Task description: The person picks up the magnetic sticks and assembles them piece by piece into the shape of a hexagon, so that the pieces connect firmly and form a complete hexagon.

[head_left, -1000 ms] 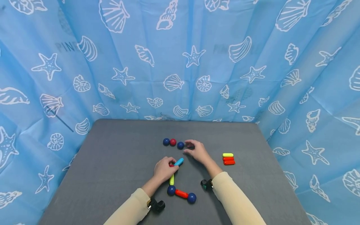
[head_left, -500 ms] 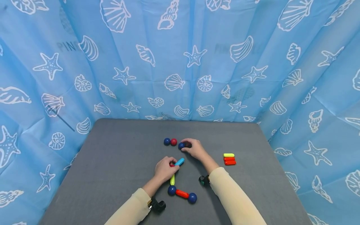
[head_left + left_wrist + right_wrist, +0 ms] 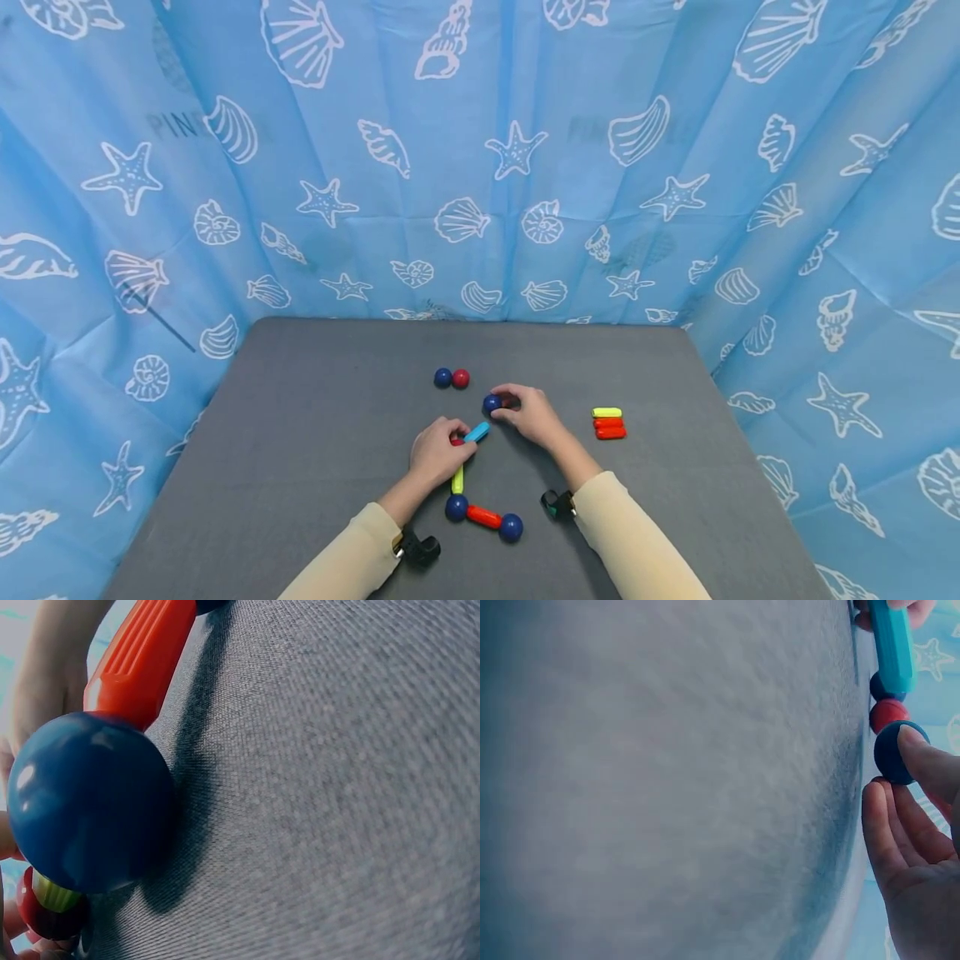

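My right hand pinches a dark blue ball between thumb and fingers, shown close in the right wrist view as a blue ball. To its left, my left hand grips a red ball, mostly hidden by the fingers. A light blue stick juts from that ball toward the right hand; their ends are apart. From the red ball, a yellow-green stick runs to a blue ball. An orange-red stick links this to another blue ball.
A blue ball and a red ball lie side by side farther back. At the right lie a yellow-green stick and two orange-red sticks. Behind the grey table hangs a blue shell-print curtain.
My right hand has closed its fingers on the blue ball and brought it nearer, away from the other two balls toward the light blue stick. The left hand has stayed in place.
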A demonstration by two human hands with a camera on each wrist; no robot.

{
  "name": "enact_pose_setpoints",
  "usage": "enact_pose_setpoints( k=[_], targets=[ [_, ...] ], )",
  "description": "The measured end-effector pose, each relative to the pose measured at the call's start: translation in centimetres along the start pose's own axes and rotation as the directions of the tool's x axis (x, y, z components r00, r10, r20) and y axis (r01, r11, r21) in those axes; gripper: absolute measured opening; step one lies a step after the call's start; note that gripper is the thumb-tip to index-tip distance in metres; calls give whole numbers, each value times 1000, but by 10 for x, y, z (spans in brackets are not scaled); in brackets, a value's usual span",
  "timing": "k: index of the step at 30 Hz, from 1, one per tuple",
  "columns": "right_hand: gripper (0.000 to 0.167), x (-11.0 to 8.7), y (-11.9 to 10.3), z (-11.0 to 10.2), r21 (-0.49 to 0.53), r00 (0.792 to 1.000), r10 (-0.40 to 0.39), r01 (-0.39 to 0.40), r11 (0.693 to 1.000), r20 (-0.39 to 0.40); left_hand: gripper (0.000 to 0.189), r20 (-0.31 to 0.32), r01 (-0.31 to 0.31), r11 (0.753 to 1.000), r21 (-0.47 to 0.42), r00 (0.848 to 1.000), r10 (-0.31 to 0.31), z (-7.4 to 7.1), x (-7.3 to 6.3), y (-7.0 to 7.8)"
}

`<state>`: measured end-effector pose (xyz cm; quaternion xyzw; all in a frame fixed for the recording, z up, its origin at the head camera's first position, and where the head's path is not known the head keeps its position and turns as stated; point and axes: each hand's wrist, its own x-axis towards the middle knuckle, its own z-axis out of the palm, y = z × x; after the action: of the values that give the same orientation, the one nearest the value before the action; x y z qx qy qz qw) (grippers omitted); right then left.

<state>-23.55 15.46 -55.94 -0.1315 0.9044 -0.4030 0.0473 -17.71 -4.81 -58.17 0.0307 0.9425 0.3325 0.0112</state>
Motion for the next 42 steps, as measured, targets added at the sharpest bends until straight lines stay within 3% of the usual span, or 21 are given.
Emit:
enact_pose_setpoints(
  k=[16, 22, 31, 35, 42],
  targets=[
    [35, -19, 5, -2, 4, 992, -59, 59, 998, 115, 20, 1, -9, 1000, -3, 1000, 9, 0, 0, -1],
    [37, -21, 6, -2, 22, 990, -77, 75, 997, 122, 20, 35, -21, 1000, -4, 999, 21, -2, 2, 0],
    [35, -23, 6, -3, 180, 987, -59, 31, 983, 153, 36, 99, -65, 997, -51, 993, 70, -8, 17, 7],
    [32, -25, 8, -4, 191, 988, -92, 67, 979, 127, 35, 92, -76, 995, -66, 992, 82, -7, 19, 5],
    [31, -41, 11, -20, 81, 994, -110, 109, 991, 7, 34, 50, -71, 982, -176, 995, 81, -8, 13, -3]
  ],
)
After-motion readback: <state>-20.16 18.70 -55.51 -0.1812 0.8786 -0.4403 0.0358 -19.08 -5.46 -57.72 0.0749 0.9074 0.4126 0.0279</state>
